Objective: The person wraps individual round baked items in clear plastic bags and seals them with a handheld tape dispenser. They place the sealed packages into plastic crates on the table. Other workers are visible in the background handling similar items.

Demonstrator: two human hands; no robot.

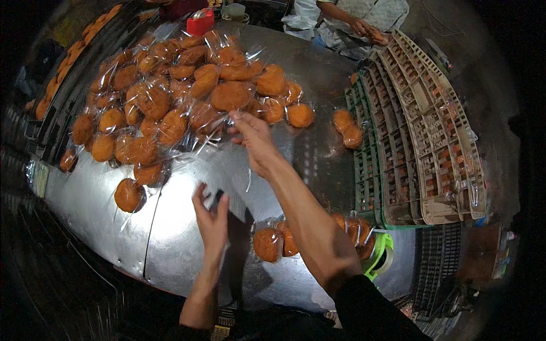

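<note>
A big heap of brown round buns (153, 102) in clear plastic wrappers lies across the far left of the metal table. My right hand (254, 142) reaches over the near right edge of this heap. Its fingertips are parted beside a wrapped bun (232, 95), and I see nothing held in them. Nearer to me, my left hand (211, 223) hovers above the bare metal with thumb and fingers spread; a small dark patch shows between them. One wrapped bun (129, 195) sits at the heap's near edge. Beneath my right forearm, a row of wrapped buns (268, 244) is partly hidden.
Stacked plastic crates (421, 131) stand along the right side, with two wrapped buns (348, 129) beside them. A green tape dispenser (384, 253) is at the near right, a red one (200, 23) at the far edge. Another person's hand (367, 29) is behind the crates.
</note>
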